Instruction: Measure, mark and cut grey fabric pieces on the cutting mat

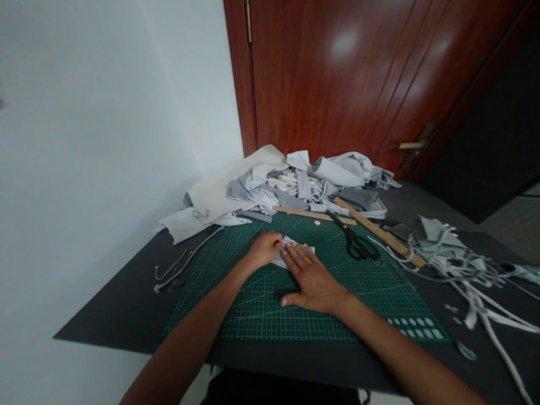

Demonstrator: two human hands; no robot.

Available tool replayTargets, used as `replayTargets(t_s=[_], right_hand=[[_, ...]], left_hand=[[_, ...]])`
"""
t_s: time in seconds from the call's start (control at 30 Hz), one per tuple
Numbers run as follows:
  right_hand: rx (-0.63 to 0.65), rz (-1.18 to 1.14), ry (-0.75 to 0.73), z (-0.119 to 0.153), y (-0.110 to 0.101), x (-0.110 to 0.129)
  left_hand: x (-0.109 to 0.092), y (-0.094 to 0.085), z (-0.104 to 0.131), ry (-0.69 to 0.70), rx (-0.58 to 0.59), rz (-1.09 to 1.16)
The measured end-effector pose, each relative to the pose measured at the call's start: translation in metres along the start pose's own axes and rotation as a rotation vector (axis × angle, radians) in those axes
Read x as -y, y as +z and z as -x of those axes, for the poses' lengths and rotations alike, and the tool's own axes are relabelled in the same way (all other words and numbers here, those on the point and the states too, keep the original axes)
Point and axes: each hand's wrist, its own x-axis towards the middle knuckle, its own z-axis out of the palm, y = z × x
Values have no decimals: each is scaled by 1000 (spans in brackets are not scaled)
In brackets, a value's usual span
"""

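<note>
A small piece of light grey fabric (279,261) lies on the green cutting mat (253,315). My left hand (265,248) pinches its left edge, fingers curled together. Flat over the fabric's right part rests my right hand (314,281), its fingers stretched out and its thumb apart on the mat. Part of the fabric is hidden under the hands. To the right of them lie black-handled scissors (358,246), with the blades pointing to the back left. A small pink piece (317,223) sits on the mat behind my right hand.
Heaped grey and white fabric (304,183) lines the back by the wall and door (329,73). Two wooden rulers (379,233) (314,214) lie behind and right. Fabric strips and scraps (455,259) spread over the table's right side; thin cords (189,261) lie at left.
</note>
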Motion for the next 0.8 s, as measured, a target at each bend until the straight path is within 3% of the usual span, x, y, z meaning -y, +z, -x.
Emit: replayTargets(t_s=[0.33, 0.57, 0.63, 0.8], right_hand=[[154, -141, -113, 6, -9, 9], [139, -311, -212, 3, -13, 4], [75, -383, -198, 2, -11, -3], [-262, -540, -100, -3, -1, -18]], left_hand=[[-12, 9, 8, -91, -78, -79], [-13, 3, 9, 29, -28, -107], [-12, 1, 9, 82, -1, -108], [-10, 0, 12, 203, 43, -107]])
